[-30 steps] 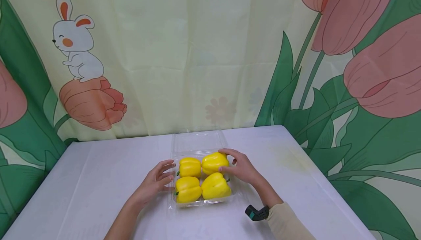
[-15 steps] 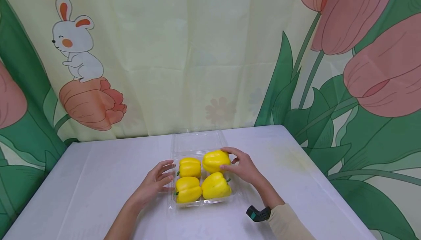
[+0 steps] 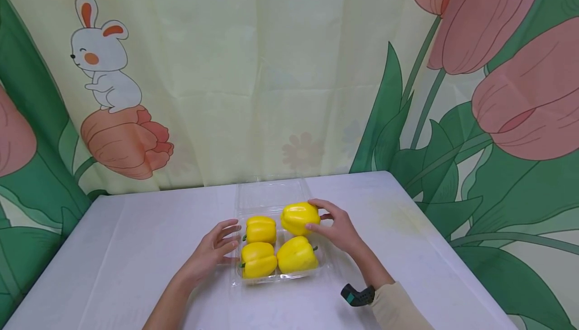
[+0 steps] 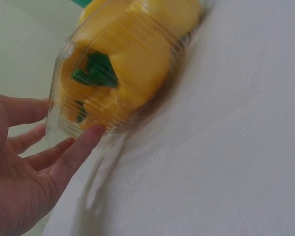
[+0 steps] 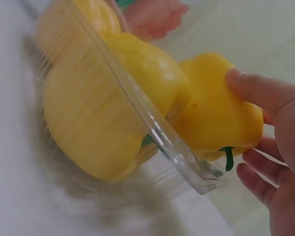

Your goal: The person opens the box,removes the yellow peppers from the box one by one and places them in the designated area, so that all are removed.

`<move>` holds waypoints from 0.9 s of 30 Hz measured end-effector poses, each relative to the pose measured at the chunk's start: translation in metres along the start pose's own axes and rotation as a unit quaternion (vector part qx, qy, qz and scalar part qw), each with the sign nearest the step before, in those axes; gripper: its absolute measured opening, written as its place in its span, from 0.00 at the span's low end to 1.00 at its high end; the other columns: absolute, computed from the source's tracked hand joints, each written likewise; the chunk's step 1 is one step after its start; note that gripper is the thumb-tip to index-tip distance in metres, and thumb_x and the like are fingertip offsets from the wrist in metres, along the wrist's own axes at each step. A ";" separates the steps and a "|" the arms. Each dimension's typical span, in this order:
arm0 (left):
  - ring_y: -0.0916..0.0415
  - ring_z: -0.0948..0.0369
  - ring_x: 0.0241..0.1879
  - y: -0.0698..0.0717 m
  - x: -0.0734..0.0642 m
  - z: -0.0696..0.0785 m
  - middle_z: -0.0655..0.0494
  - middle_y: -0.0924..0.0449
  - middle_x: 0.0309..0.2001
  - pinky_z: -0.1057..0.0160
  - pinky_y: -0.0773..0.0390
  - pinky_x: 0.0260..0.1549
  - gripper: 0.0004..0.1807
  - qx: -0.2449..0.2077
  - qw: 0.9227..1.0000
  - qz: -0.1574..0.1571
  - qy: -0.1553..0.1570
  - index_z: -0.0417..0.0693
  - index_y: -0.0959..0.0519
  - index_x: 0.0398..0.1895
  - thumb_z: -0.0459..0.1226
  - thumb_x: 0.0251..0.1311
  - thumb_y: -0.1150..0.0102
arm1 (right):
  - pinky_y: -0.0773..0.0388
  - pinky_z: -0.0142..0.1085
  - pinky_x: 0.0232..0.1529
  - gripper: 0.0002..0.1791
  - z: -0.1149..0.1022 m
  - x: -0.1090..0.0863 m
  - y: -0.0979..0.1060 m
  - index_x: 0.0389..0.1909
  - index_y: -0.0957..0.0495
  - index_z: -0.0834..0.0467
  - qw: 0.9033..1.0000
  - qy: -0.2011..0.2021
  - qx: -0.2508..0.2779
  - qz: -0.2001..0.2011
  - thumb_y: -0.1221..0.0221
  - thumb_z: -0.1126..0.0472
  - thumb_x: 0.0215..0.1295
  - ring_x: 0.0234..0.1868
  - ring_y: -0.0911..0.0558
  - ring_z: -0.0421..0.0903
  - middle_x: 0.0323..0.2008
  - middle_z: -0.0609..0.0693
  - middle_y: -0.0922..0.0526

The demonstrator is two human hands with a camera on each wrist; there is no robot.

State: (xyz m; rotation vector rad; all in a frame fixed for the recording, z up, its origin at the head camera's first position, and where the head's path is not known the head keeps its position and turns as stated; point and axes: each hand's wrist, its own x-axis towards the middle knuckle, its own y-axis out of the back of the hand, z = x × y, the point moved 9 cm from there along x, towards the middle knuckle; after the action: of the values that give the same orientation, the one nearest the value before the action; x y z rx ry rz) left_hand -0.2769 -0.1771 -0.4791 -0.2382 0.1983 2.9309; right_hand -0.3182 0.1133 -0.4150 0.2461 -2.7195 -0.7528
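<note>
My right hand grips a yellow bell pepper between thumb and fingers, raised above the back right of a clear plastic container. In the right wrist view the gripped pepper shows its green stem and tilts beyond the container's rim. Three more yellow bell peppers lie in the container: back left, front left and front right. At the container's left side rests my left hand. Its spread, fairly straight fingers touch the clear wall in the left wrist view.
The container's hinged lid lies open towards the back of the white-covered table. Behind the table hangs a curtain printed with a rabbit and tulips. A black device is at the right wrist.
My right hand has lifted the back right bell pepper and carried it slightly up and to the right. My left hand and the other peppers have stayed nearly still.
</note>
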 end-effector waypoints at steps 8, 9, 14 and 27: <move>0.36 0.44 0.68 0.000 -0.001 0.002 0.47 0.38 0.71 0.52 0.16 0.45 0.32 0.002 1.000 0.004 0.000 0.56 0.40 0.70 0.38 0.65 0.42 | 0.21 0.43 0.56 0.30 -0.002 -0.003 0.008 0.61 0.27 0.48 1.000 0.005 -0.003 0.016 0.32 0.50 0.56 0.58 0.26 0.46 0.60 0.45 0.22; 0.36 0.44 0.68 0.000 -0.002 0.002 0.47 0.38 0.71 0.52 0.16 0.45 0.32 0.001 1.000 0.004 0.000 0.56 0.40 0.70 0.38 0.65 0.42 | 0.21 0.41 0.55 0.31 -0.002 -0.003 0.008 0.61 0.27 0.48 1.000 0.008 -0.004 0.017 0.32 0.50 0.56 0.58 0.25 0.46 0.60 0.46 0.22; 0.37 0.44 0.69 -0.001 -0.001 0.002 0.46 0.38 0.71 0.52 0.16 0.45 0.32 0.003 1.000 0.005 0.001 0.55 0.40 0.70 0.38 0.65 0.42 | 0.21 0.41 0.55 0.31 -0.004 -0.006 0.010 0.61 0.27 0.50 1.000 0.014 0.001 0.019 0.32 0.50 0.56 0.57 0.25 0.46 0.60 0.47 0.22; 0.36 0.44 0.68 -0.001 -0.002 0.002 0.46 0.38 0.71 0.52 0.16 0.45 0.32 0.005 1.000 0.004 -0.002 0.55 0.40 0.70 0.39 0.64 0.41 | 0.21 0.49 0.56 0.30 -0.003 -0.011 0.014 0.61 0.27 0.49 0.999 0.008 0.000 0.032 0.32 0.50 0.56 0.58 0.26 0.46 0.60 0.46 0.23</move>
State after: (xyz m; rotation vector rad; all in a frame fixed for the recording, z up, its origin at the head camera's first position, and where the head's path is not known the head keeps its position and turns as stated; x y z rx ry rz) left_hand -0.2750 -0.1765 -0.4771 -0.2313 0.2145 2.9376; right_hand -0.3080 0.1272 -0.4082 0.1639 -2.6982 -0.7298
